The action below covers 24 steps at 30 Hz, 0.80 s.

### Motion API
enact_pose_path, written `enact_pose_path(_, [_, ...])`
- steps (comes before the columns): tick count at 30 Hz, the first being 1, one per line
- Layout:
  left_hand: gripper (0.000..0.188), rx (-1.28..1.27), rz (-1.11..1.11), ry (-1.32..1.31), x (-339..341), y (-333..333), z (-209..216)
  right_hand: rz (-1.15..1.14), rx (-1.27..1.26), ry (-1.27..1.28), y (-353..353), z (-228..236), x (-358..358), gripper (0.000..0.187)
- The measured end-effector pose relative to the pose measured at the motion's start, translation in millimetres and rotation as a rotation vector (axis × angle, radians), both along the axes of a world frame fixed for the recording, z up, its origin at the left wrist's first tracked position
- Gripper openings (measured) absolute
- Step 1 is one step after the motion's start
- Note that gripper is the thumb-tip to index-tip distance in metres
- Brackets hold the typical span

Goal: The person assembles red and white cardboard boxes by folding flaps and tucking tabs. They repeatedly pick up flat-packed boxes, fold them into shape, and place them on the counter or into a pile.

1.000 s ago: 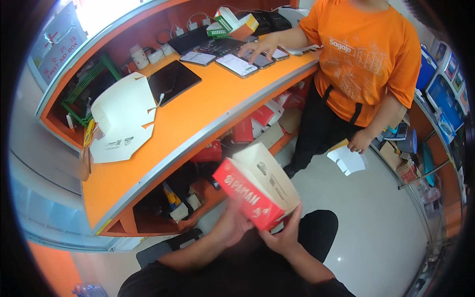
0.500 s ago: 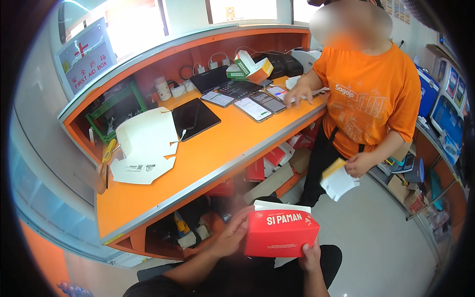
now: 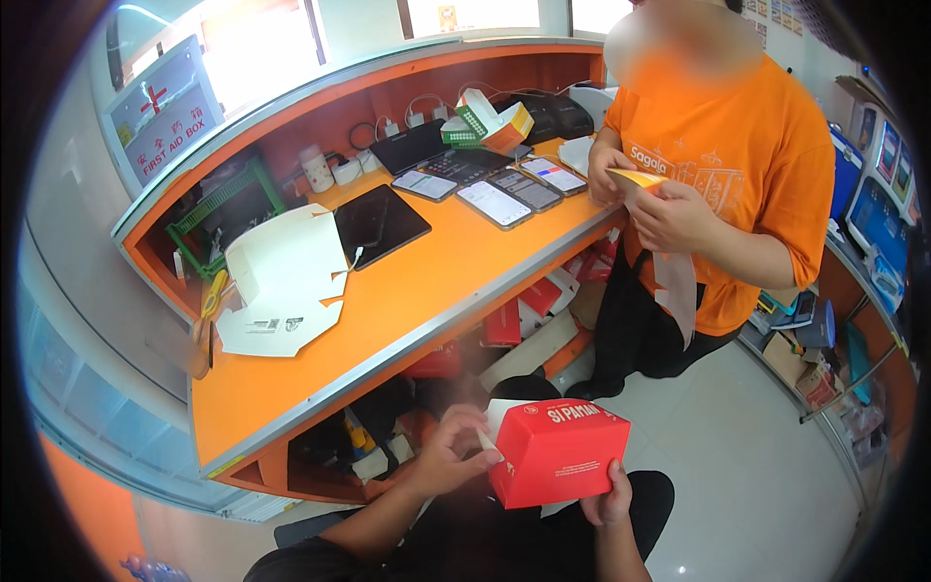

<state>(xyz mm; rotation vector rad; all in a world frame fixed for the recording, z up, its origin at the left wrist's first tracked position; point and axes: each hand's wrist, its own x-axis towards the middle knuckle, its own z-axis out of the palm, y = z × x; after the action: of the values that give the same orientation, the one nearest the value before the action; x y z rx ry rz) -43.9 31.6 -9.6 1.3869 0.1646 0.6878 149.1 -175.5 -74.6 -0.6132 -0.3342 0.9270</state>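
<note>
In front of my lap is a red cardboard food box (image 3: 562, 456) with white print, tilted, its pale inner side showing at the upper left. My left hand (image 3: 453, 453) pinches a small side flap at the box's left end, fingers bent around it. My right hand (image 3: 609, 497) grips the lower right edge, thumb on the front face and the other fingers mostly hidden beneath. Across from me, a person in an orange shirt (image 3: 766, 175) holds a partly folded white-and-yellow carton piece (image 3: 676, 291) in both hands.
An orange counter (image 3: 388, 310) with a metal edge runs ahead, bearing an unfolded white carton (image 3: 286, 281), a black tablet (image 3: 383, 228), several phones and yellow-handled scissors (image 3: 214, 294). Red cartons (image 3: 502, 323) lie on shelves beneath it. A display rack (image 3: 878, 233) stands at the right.
My left hand has shifted onto the box's side flap, and the box has turned so its left end shows. The other person has brought both hands together on the carton piece.
</note>
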Motion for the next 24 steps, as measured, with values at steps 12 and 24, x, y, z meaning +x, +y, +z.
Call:
enact_pose_path(12, [0.056,0.257,0.104,0.106,-9,-15,7,0.061,0.005,0.092,-4,-2,-1,0.066])
enact_pose_path(24, [0.067,-0.127,0.157,0.289,-4,-30,27,-0.033,-0.130,-0.229,2,20,-15,0.075])
